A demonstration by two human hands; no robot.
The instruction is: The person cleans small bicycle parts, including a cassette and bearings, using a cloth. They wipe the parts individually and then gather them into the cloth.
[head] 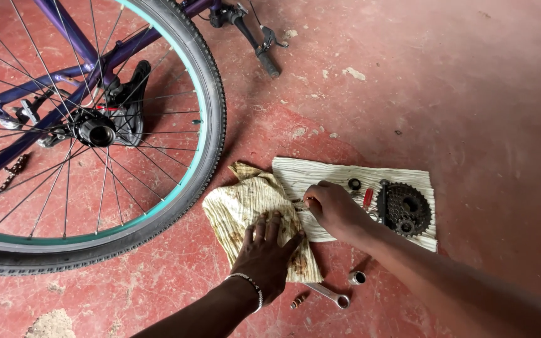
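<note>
Left hand (265, 253), fingers spread, presses flat on a crumpled striped cloth (248, 209) lying on the red floor (471, 100). Right hand (332, 206) pinches a small part, too small to identify, at the cloth's middle. The cloth's long axis runs left to right; its left edge lies near the bicycle wheel (211, 112). A sprocket cluster (408, 208) rests at its right end. A spanner (328, 293) lies just below, on open floor.

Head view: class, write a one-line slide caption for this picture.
Left hand flat on a stained cloth, right hand pinching a small part beside a rusty gear cluster, near a bicycle wheel.
</note>
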